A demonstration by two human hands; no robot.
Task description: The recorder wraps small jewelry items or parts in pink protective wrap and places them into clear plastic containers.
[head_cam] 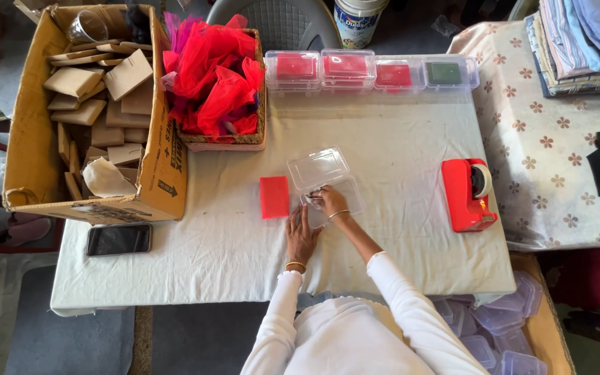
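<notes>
Head view: keep your left hand (301, 235) flat, fingers spread, while your right hand (329, 200) pinches the clear box (321, 182) steady.

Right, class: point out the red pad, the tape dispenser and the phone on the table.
red pad (274, 197), head view, middle of its top face.
tape dispenser (464, 196), head view, its red body.
phone (119, 239), head view, middle of its dark screen.

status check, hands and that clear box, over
Left hand flat on table beside clear hinged box. Right hand inside the open box. Red block lies left of box, nothing blocking.
</notes>
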